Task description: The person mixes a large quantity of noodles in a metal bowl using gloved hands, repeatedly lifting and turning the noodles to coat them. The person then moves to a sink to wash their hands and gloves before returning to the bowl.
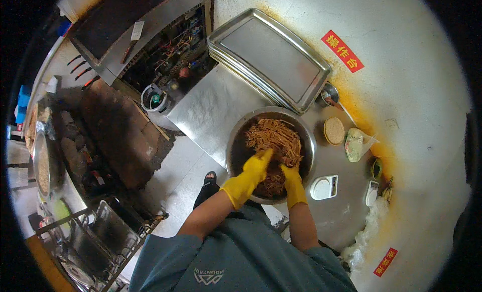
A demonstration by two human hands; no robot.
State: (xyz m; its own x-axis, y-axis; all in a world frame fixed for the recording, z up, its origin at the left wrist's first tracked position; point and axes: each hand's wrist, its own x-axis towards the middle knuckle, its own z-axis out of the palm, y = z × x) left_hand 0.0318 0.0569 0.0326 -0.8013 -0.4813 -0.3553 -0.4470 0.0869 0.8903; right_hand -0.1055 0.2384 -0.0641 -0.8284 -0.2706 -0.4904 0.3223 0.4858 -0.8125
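A wide stainless steel bowl (309, 151) stands at the front edge of the metal worktable. Inside it lies a heap of brown shredded food (275, 136), glossy strips, with a smaller darker portion on the near side. Both my hands wear yellow rubber gloves and reach into the bowl. My left hand (257, 166) is over the left part, its fingers pointing toward the heap. At the heap's near right edge, my right hand (292, 175) touches the strips, and its fingertips are partly hidden. Whether either hand grips any strips cannot be made out.
Stacked metal trays (271, 55) sit behind the bowl. To the right are a white kitchen scale (324, 187), a tub of pale grains (334, 130), a plastic bag (354, 145) and a metal cup with a utensil (329, 93). A gas cylinder (155, 100) stands left of the worktable (222, 104).
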